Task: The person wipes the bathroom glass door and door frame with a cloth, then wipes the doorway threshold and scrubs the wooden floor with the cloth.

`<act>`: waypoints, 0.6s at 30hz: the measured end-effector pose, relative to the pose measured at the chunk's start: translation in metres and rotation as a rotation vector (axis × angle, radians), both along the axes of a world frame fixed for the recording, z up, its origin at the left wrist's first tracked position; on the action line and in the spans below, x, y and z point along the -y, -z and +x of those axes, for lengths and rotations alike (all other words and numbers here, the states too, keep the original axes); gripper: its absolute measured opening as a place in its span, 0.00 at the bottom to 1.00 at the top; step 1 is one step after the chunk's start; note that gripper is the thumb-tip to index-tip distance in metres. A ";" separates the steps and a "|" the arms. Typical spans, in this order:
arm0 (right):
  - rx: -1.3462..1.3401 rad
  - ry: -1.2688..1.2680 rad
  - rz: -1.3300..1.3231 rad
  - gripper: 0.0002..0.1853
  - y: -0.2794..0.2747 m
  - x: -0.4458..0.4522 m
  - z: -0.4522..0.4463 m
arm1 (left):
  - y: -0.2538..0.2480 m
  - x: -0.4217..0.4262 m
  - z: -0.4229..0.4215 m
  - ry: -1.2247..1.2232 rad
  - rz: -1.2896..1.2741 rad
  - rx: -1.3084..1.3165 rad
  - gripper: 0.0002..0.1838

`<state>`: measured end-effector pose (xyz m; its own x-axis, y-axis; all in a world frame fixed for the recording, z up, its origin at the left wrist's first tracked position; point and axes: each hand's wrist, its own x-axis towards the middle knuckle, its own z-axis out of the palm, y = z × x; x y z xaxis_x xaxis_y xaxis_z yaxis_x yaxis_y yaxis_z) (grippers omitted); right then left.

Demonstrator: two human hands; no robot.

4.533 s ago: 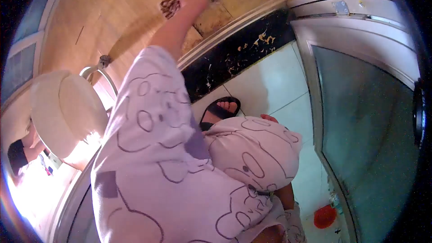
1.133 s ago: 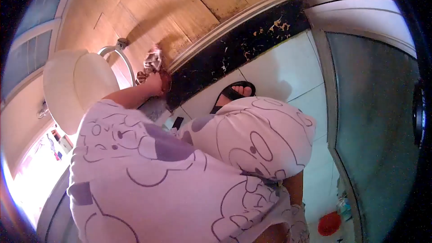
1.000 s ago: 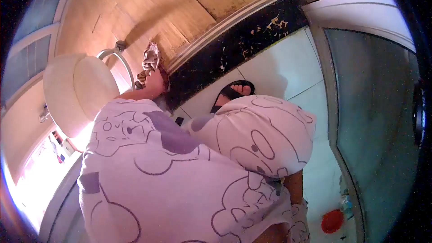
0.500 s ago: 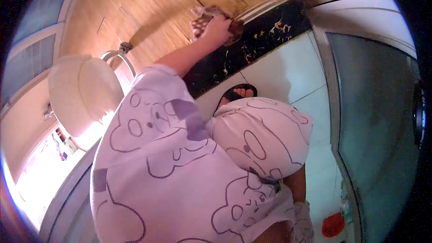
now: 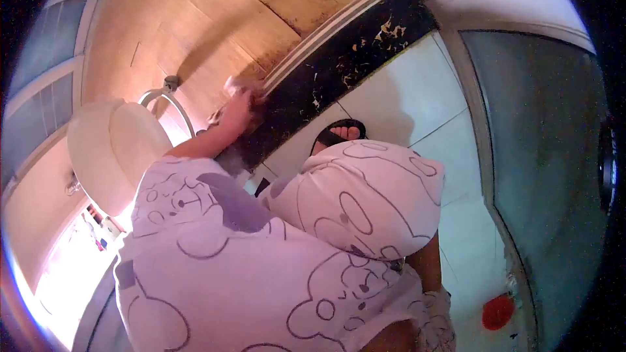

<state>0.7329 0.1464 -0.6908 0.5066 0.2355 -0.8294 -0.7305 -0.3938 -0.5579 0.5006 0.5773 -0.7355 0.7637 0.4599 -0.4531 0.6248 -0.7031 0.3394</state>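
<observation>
My left hand (image 5: 239,112) is closed on a crumpled, patterned cloth (image 5: 240,85), both blurred by motion. It lies where the wood-look floor (image 5: 215,19) meets the black, marbled threshold strip (image 5: 306,91). Part of the cloth shows beyond my fingers, on the wooden side; the rest is hidden under the hand. My right hand is out of sight; a sleeve or clothing with the bear print covers that side.
A cream rounded seat (image 5: 117,150) with a curved metal frame (image 5: 171,101) stands at the left. My foot in a black sandal (image 5: 339,133) rests on pale tiles (image 5: 385,111). A framed glass door (image 5: 541,156) is at the right, with a red object (image 5: 498,311) near its base.
Since half a second ago, my left hand and the cloth have moved back along the threshold, down and to the left. Earlier they had swept from the near left up to the right.
</observation>
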 end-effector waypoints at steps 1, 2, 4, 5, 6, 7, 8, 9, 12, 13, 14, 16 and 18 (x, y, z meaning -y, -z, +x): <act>-0.026 0.031 0.021 0.17 0.001 -0.001 -0.002 | 0.006 -0.005 0.033 0.145 -0.005 0.152 0.26; -0.045 0.045 0.042 0.17 0.005 -0.005 -0.002 | 0.009 -0.006 0.070 0.186 -0.028 0.128 0.29; -0.071 0.106 0.103 0.17 0.000 -0.009 -0.003 | 0.029 -0.011 0.148 0.182 -0.179 0.253 0.29; -0.083 0.128 0.136 0.17 0.001 -0.012 -0.003 | 0.040 -0.013 0.188 0.183 -0.256 0.312 0.29; -0.086 0.149 0.156 0.17 0.000 -0.015 -0.003 | 0.039 -0.013 0.229 0.225 -0.108 0.256 0.30; -0.086 0.166 0.165 0.17 -0.002 -0.019 -0.002 | 0.040 -0.011 0.263 0.265 0.042 0.201 0.30; -0.084 0.186 0.167 0.17 -0.006 -0.023 -0.001 | 0.051 -0.005 0.289 0.249 0.061 0.275 0.25; -0.083 0.201 0.148 0.17 -0.012 -0.026 0.002 | 0.059 -0.002 0.309 0.232 0.083 0.350 0.21; -0.088 0.252 0.085 0.17 -0.020 -0.028 0.004 | 0.082 -0.001 0.327 0.271 0.127 0.469 0.20; -0.103 0.253 0.088 0.17 -0.017 -0.023 0.000 | 0.089 0.002 0.313 0.273 0.120 0.466 0.20; -0.109 0.251 0.098 0.17 -0.016 -0.021 0.002 | 0.091 -0.001 0.294 0.314 0.068 0.537 0.21; -0.077 0.235 0.071 0.17 -0.028 -0.032 0.006 | 0.058 -0.002 0.257 0.340 0.090 0.607 0.20; -0.051 0.233 0.042 0.17 -0.041 -0.039 0.007 | 0.024 0.008 0.202 0.282 0.138 0.546 0.19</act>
